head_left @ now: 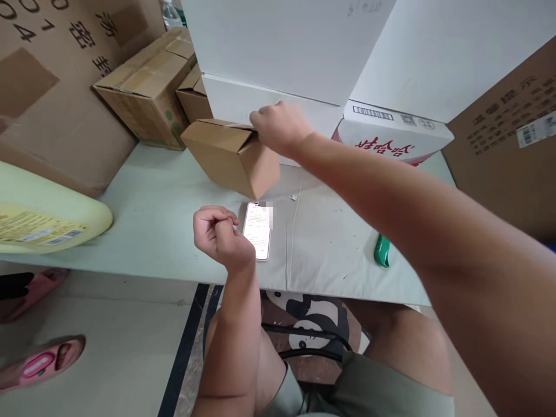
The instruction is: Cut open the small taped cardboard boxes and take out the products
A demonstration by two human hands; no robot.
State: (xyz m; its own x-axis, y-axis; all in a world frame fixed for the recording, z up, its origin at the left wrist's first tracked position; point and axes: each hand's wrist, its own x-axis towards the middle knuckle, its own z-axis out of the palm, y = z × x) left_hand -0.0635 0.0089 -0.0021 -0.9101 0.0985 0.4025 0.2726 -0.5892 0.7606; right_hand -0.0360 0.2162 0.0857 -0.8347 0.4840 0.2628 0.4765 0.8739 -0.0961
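A small brown cardboard box [221, 152] is tilted over the pale tabletop, its top flaps close to folded down. My right hand [282, 127] is closed at the box's upper right edge, gripping a flap there; the fingertips are partly hidden. My left hand [221, 234] is curled into a fist with the palm side up, apart from the box. Beside it a phone [259, 237] with a lit white screen lies flat on the table. Whether anything sits inside the left fist cannot be made out.
A green utility knife [382, 251] lies at the table's right. Larger brown cartons [147, 87] and white boxes [278, 40] stand along the back. A yellow bottle [52, 211] lies at the left. Another person's feet in pink slippers [52, 362] are on the floor.
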